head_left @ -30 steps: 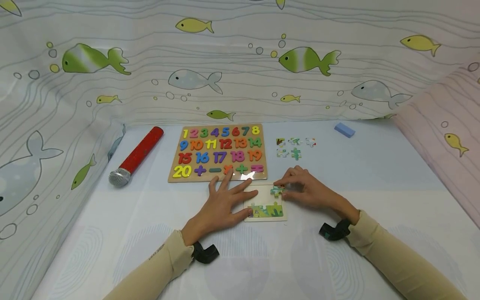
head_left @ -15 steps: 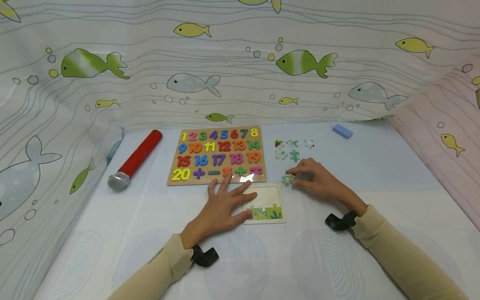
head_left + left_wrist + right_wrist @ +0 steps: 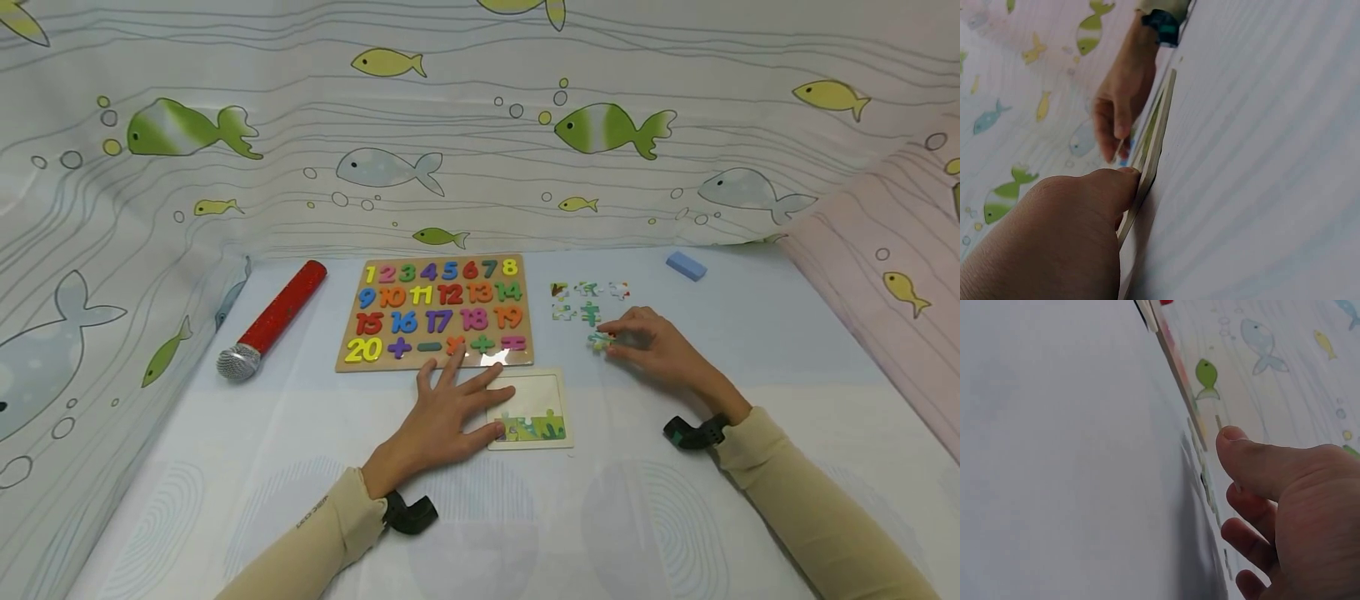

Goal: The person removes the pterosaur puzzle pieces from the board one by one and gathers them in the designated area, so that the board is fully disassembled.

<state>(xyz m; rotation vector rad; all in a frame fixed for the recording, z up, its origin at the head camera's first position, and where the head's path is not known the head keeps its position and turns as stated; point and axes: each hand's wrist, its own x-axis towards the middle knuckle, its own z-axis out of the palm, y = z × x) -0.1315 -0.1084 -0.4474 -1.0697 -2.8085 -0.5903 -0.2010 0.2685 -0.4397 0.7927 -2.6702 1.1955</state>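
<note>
My left hand (image 3: 442,417) lies with spread, straight fingers over the left side of a small wooden jigsaw tray (image 3: 534,392). Its thumb rests at the tray's lower left. Green puzzle pieces (image 3: 543,428) fill the tray's bottom row; the bare base shows above them. Between thumb and fingers, my right hand (image 3: 651,346) pinches a puzzle piece (image 3: 599,342), beyond the tray's upper right corner. In the right wrist view the held piece (image 3: 1217,420) shows only as a thin edge. Several loose puzzle pieces (image 3: 589,313) lie just behind and left of the right fingertips.
A wooden number board (image 3: 347,360) stretches behind the left hand, close to the tray. Left of it lies a red microphone (image 3: 281,304) with a silver head. A blue block (image 3: 686,266) sits at the back right. The fish-patterned cloth (image 3: 480,200) rises behind the table.
Holding the puzzle piece, my right hand has moved from over the tray's upper right corner, away and to the right, near the loose pieces. The left hand stays on the tray.
</note>
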